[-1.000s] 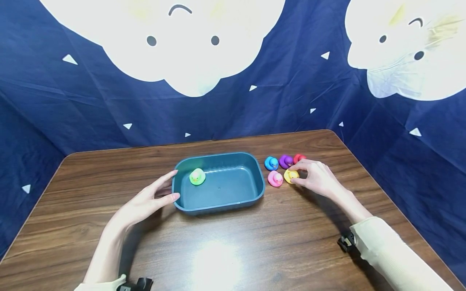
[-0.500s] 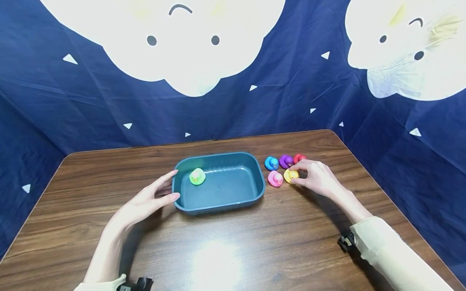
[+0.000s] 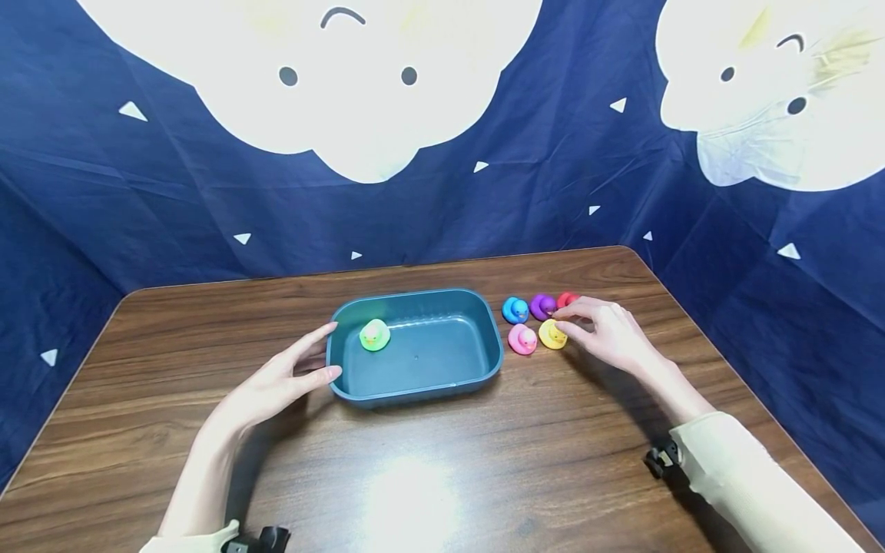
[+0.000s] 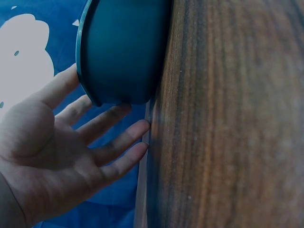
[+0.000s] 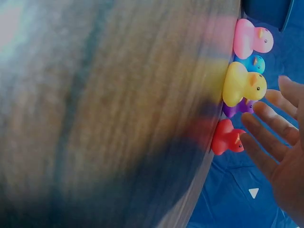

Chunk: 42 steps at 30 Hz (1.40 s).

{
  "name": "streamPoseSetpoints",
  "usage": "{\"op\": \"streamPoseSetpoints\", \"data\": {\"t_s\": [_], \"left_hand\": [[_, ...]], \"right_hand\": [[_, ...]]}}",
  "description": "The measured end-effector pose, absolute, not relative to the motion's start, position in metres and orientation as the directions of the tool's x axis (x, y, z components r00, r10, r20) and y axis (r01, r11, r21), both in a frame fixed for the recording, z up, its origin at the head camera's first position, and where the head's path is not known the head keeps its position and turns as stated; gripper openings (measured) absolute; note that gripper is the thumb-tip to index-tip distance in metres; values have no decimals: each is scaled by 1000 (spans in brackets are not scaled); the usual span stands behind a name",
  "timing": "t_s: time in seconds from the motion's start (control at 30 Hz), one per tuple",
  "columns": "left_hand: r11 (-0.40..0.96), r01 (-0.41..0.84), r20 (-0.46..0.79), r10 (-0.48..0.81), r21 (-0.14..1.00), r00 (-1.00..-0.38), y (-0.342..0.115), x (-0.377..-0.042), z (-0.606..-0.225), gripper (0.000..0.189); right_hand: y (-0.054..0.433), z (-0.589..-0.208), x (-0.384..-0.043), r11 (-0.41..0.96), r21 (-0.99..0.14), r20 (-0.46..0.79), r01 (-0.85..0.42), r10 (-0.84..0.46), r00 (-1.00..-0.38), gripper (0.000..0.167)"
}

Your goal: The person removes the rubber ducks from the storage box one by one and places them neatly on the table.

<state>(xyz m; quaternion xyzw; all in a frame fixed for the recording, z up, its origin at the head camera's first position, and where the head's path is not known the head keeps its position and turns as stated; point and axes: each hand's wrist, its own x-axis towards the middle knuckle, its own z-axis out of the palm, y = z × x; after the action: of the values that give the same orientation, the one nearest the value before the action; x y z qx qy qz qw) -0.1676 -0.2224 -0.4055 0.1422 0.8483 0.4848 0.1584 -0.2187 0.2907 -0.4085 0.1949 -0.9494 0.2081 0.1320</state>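
Observation:
My left hand (image 3: pixel 276 388) rests at the left end of a teal plastic tub (image 3: pixel 422 392), its thumb and index finger touching the rim. The left wrist view shows its fingers spread and fairly straight beside the tub's outer wall (image 4: pixel 126 52). A green rubber duck (image 3: pixel 374 336) sits inside, toward the left. Just above and right of a yellow rubber duck (image 3: pixel 552 335), my right hand (image 3: pixel 608 334) hovers with loose fingers and holds nothing. In the right wrist view, a gap shows between the thumb and the yellow duck (image 5: pixel 242 85), which stands upright on the table.
Left of the yellow duck stands a pink duck (image 3: pixel 522 339). Behind are a blue duck (image 3: pixel 515 310), a purple duck (image 3: pixel 542 307) and a partly hidden red duck (image 3: pixel 568 299). The wooden table (image 3: pixel 525 461) ends at a blue cloud-print cloth (image 3: pixel 442 215).
My right hand has let go of the yellow duck and lifted slightly up and to the right. The duck stays in place. My left hand and the tub have not moved.

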Motion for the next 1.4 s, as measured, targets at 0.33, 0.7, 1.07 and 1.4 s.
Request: {"op": "streamPoseSetpoints", "data": {"t_s": [0.33,0.7,1.07,1.4], "left_hand": [[486,85,-133,398,870,-908,-222,-167,-405,78],[481,86,-130,398,872,-908,-222,-168,-407,78],[496,78,-140,386,865,-912,-223,-168,-408,79],[509,70,-150,378,858,-914,-222,-168,-406,79]], "right_hand": [[288,-401,-222,801,-320,469,-505,-329,-819,10],[267,-394,-226,679,-385,552,-626,-374,-745,23],[243,-389,-229,614,-406,559,-677,-419,-715,29],[218,-383,-234,585,-416,550,-696,-447,-705,28]]}}
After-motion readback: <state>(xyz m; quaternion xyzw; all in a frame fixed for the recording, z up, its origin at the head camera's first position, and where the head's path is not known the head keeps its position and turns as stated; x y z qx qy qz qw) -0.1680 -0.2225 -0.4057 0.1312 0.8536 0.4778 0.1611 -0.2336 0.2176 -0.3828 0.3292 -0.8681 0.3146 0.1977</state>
